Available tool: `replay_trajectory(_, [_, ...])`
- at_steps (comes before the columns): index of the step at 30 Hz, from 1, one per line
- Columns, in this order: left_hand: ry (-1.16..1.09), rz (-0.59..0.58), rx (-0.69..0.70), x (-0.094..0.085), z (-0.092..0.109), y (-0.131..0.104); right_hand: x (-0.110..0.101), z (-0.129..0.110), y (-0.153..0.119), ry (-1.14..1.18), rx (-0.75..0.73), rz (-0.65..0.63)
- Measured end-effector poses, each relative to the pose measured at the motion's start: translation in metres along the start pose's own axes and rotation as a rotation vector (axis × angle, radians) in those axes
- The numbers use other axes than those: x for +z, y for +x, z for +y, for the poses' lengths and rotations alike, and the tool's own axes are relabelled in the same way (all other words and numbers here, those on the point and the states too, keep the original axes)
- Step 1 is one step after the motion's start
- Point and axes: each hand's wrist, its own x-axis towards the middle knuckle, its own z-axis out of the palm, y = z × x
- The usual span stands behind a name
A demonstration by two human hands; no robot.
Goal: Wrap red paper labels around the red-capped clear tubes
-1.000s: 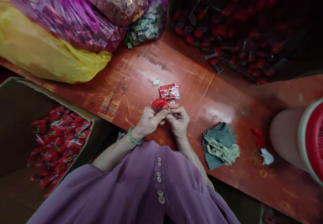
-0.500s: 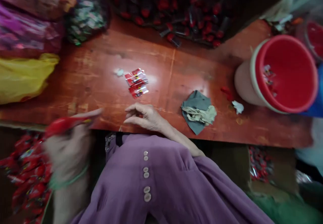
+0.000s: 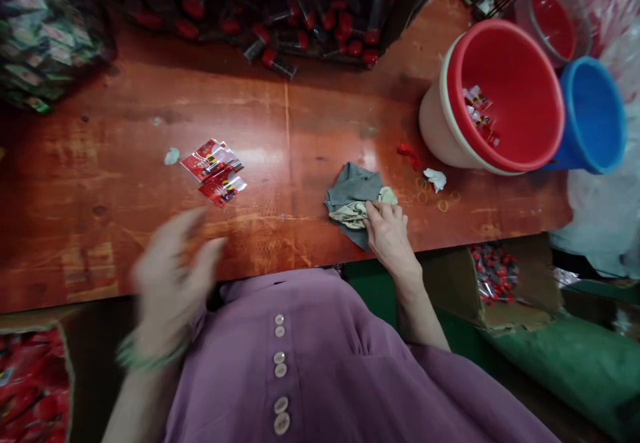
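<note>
My left hand, blurred by motion, is over the table's front edge with thumb and fingers apart and nothing visible in it. Just beyond it lie several red printed packets, overlapping on the wooden table. To the right, my right hand presses curled fingers into a crumpled cloth, grey with a pale piece on top. The fingertips sit on the pale part, partly hiding it.
A red bucket with a few packets inside stands at right, beside a blue bucket. Red-capped clear tubes fill a dark box at the back. Open cartons of red items stand below the table at both sides.
My left hand has let go of the red item it carried at the lower left and moved to the table edge. My right hand has moved right, onto the cloth. The view has shifted rightward.
</note>
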Motion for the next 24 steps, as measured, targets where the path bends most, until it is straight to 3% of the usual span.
replay_trajectory(3, [0.151,-0.364,0.456,0.088,0.035,0.031,0.010,0.001,0.001,-0.053,-0.035,0.114])
replay_trajectory(5, [0.340,-0.511,0.584,0.140,0.055,0.045,0.015,0.006,0.003,-0.044,-0.104,0.207])
replay_trajectory(7, [0.423,-0.602,0.721,0.176,0.064,0.051,0.019,0.014,0.007,0.003,-0.154,0.303])
replay_trajectory(10, [0.453,-0.682,0.758,0.203,0.061,0.053,0.024,0.024,0.012,0.127,-0.226,0.378])
replay_trajectory(15, [0.422,-0.739,0.642,0.219,0.054,0.062,0.018,0.038,0.019,0.232,-0.188,0.292])
replay_trajectory(18, [0.369,-0.678,0.563,0.212,0.059,0.070,-0.010,0.043,0.031,0.276,-0.131,0.020])
replay_trajectory(20, [0.324,-0.584,0.529,0.192,0.059,0.075,-0.037,0.036,0.050,0.359,-0.150,-0.190])
replay_trajectory(24, [0.310,-0.309,0.547,0.120,0.029,0.088,-0.075,-0.015,0.125,0.338,-0.301,-0.059])
